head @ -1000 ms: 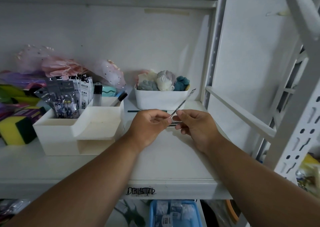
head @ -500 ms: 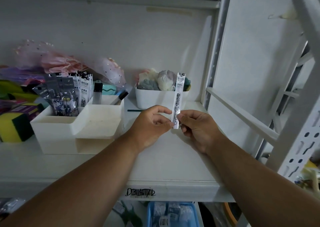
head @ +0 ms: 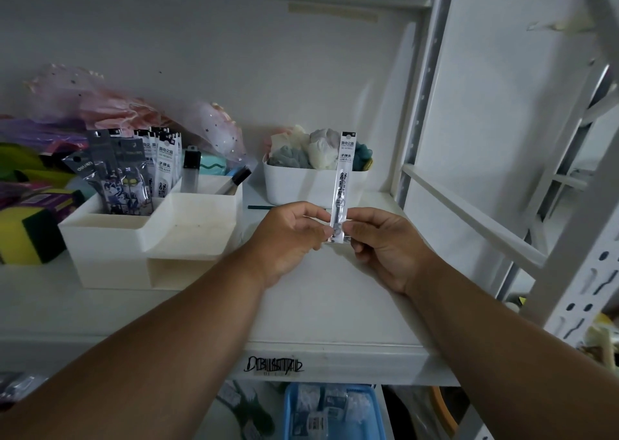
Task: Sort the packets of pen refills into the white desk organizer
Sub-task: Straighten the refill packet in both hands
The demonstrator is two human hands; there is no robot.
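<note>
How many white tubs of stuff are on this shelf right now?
2: the desk organizer at left holding refill packets, and a bin of cloth balls at the back, behind the hands. Clutter at far left may hide more.

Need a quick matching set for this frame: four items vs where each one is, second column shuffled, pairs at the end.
Items:
1. refill packet
2. white bin of cloths
3. yellow sponge
4. blue basket

Places:
A. below the shelf
B. far left of the shelf
C. pinched upright between left hand and right hand
D. back of the shelf, behind the hands

Pairs: 1-C, 2-D, 3-B, 4-A
</note>
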